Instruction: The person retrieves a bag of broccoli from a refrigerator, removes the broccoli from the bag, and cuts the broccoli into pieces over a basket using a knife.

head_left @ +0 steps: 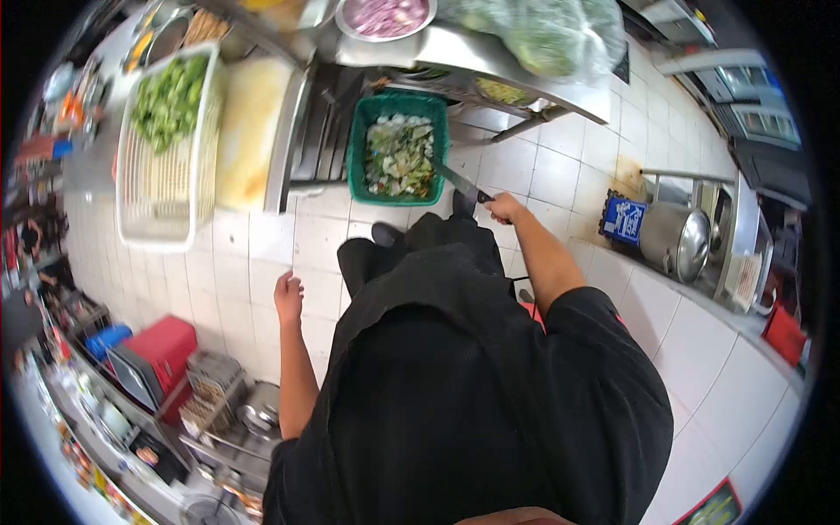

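Observation:
My right hand (502,208) is closed round the black handle of a large kitchen knife (460,182). The blade points left and away from me, its tip over the right side of a green bin (356,166). Inside that bin lie vegetable scraps (398,156), leafy green and whitish pieces. My left hand (289,289) hangs low at my side above the tiled floor, its fingers loosely curled and apart, with nothing visible in it.
A white plastic basket (162,210) of chopped greens (166,103) rests beside a stained cutting board (249,131). Sliced purple onions fill a metal bowl (350,31) on the steel table. Bagged greens (542,39) sit to its right. A lidded pot (678,241) stands at right.

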Available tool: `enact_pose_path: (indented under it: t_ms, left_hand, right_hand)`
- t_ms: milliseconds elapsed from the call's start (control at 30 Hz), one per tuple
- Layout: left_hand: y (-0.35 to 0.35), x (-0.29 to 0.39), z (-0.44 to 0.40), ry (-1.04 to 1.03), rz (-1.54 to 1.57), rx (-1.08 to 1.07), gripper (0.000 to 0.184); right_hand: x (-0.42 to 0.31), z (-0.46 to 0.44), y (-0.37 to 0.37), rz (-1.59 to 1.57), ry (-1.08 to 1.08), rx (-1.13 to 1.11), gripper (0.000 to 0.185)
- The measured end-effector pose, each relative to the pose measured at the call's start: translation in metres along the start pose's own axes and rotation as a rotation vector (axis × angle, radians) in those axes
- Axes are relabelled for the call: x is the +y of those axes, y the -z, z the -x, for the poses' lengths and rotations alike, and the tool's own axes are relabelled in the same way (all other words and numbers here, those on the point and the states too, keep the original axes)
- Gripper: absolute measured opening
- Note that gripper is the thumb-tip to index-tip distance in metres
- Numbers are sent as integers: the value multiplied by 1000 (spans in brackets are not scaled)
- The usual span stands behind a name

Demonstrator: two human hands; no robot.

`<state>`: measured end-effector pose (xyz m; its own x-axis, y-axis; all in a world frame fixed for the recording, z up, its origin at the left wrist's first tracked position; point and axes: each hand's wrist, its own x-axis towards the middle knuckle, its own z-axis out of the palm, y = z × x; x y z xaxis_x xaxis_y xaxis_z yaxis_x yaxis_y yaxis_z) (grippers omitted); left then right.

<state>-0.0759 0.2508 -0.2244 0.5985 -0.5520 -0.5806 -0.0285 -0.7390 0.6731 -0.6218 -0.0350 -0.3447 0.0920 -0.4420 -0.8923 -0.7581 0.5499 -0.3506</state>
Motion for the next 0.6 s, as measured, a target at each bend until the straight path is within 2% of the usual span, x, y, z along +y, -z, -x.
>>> enact_pose_path:
  t_ms: [67,100,167,233,267,367,467,500,567,600]
  left_hand:
    - [-10,34,6,-38,-22,-2,34]
    - [-22,47,7,-49,-25,4,34]
    - [-54,70,5,-143,-47,-45,33]
    - [-94,98,2,-221,-71,-112,30]
    - [-116,108,-4,-342,-70,-166,29]
    - [-195,197,20,-628,-95,-242,29]
    - [-265,288,45,-766,-7,-419,28]
    - [-282,326,63,-951,-99,-397,29]
    - [-315,394,93,-1136,-153,-435,31]
    - [-332,423,107,-1139,-138,-473,32]
  right_hand:
    - [21,38,20,-200,76,-46,20]
    - [29,62,33,-125,122,8,23]
    - [50,102,59,-163,91,-31,27]
    - [80,134,82,-344,92,-53,26]
    - [92,153,92,-398,163,-32,26]
    - [109,205,115,-602,354,3,29]
    - [100,248,137,-849,498,44,30]
    - [94,258,144,-935,538,61,30]
    - [85,265,158,-898,486,254,28]
    - [83,263,164,-880,457,349,27]
